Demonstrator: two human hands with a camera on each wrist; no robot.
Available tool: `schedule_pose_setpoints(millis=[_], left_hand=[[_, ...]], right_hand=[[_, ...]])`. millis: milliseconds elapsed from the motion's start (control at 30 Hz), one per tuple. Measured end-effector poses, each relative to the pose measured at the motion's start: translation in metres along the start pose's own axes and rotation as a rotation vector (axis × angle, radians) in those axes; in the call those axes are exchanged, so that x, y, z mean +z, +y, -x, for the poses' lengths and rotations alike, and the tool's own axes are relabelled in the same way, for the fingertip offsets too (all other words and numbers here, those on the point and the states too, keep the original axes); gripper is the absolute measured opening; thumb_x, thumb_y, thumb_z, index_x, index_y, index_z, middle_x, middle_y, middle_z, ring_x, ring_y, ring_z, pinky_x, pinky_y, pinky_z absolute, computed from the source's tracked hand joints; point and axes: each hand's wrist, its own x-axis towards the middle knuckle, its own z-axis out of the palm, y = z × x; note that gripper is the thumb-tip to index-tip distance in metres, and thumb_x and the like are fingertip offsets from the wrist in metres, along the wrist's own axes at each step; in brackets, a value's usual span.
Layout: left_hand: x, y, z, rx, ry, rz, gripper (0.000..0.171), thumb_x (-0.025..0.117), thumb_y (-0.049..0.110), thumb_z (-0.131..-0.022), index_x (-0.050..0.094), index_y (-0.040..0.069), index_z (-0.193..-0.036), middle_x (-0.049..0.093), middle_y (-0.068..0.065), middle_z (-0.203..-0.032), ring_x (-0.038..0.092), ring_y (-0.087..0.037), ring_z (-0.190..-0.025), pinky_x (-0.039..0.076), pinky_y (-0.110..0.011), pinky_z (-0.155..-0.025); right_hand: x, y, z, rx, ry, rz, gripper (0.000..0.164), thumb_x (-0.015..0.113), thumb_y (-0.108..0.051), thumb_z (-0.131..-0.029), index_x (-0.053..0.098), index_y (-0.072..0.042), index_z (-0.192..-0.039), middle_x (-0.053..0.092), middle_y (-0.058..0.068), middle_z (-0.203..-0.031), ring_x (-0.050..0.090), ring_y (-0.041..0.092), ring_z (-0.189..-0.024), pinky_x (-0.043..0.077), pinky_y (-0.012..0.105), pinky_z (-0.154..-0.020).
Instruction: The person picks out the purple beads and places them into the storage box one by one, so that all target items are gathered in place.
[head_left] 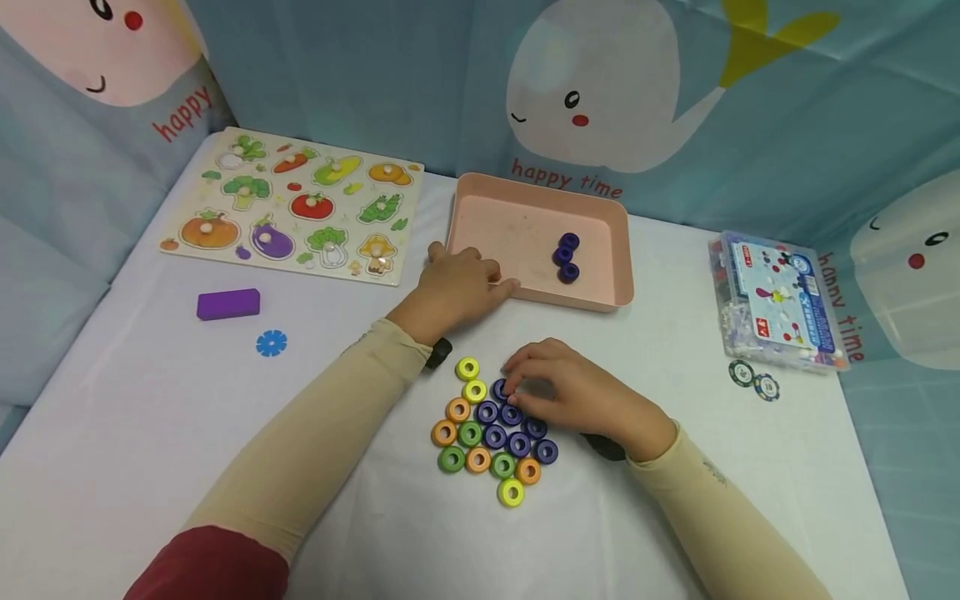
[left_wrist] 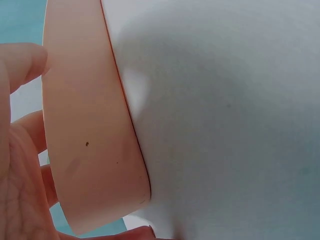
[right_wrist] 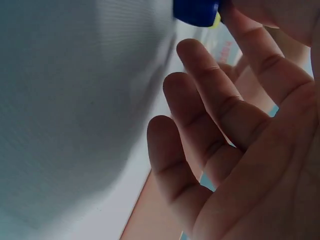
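Observation:
My left hand [head_left: 453, 287] grips the near left corner of a pink tray [head_left: 517, 237], fingers over the rim; in the left wrist view the tray's wall [left_wrist: 90, 110] stands beside the fingers. Three dark blue rings [head_left: 569, 272] lie inside the tray, toward its right. With thumb and index finger my right hand [head_left: 573, 387] pinches a dark blue ring [head_left: 500, 389] at the top of a cluster on the table. That blue ring [right_wrist: 196, 11] shows at the top of the right wrist view; the other fingers are loosely bent. Several blue, yellow [head_left: 511, 492], orange [head_left: 444, 432] and green rings [head_left: 452, 459] make up the cluster.
A vegetable peg puzzle [head_left: 288, 208] lies at the back left, with a purple block [head_left: 228, 304] and a blue notched disc [head_left: 272, 342] in front. To the right are a clear plastic box [head_left: 780, 300] and two poker chips [head_left: 767, 387]. Curtains surround the white table [head_left: 360, 533].

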Motion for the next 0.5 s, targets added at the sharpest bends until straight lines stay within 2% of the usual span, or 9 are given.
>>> schedule_pose_setpoints(millis=[133,300,400,500], left_hand=[[0.001,0.000,0.000,-0.006,-0.003,0.000,0.057,0.039,0.059,-0.102,0.066,0.016,-0.128,0.065,-0.007,-0.124,0.057,-0.024,-0.117,0.026,-0.058,-0.104],[0.001,0.000,0.000,-0.003,-0.001,-0.004,0.057,0.038,0.060,-0.102,0.066,0.016,-0.127,0.065,-0.007,-0.123,0.056,-0.024,-0.115,0.026,-0.056,-0.104],[0.000,0.000,-0.001,0.000,0.003,0.000,0.057,0.039,0.060,-0.102,0.066,0.016,-0.127,0.064,-0.007,-0.123,0.056,-0.025,-0.115,0.026,-0.055,-0.102],[0.000,-0.001,-0.001,-0.004,0.005,0.006,0.057,0.039,0.060,-0.101,0.067,0.017,-0.126,0.064,-0.007,-0.123,0.056,-0.028,-0.115,0.027,-0.054,-0.101]], right_hand=[[0.002,0.002,-0.001,0.018,0.034,0.044,0.007,0.073,-0.026,-0.091,0.069,-0.030,-0.096,0.064,-0.014,-0.118,0.053,0.011,-0.116,0.043,0.039,-0.103],[0.001,0.007,-0.005,0.048,0.096,0.091,0.012,0.079,-0.029,-0.087,0.069,-0.025,-0.092,0.068,-0.016,-0.106,0.057,0.009,-0.105,0.045,0.036,-0.098],[-0.003,0.009,-0.007,0.057,0.118,0.101,0.011,0.079,-0.030,-0.087,0.071,-0.024,-0.090,0.070,-0.015,-0.102,0.059,0.009,-0.100,0.047,0.035,-0.094],[-0.014,0.013,-0.007,0.081,0.186,0.098,0.011,0.080,-0.031,-0.087,0.072,-0.025,-0.092,0.072,-0.014,-0.101,0.060,0.011,-0.099,0.048,0.036,-0.092]])
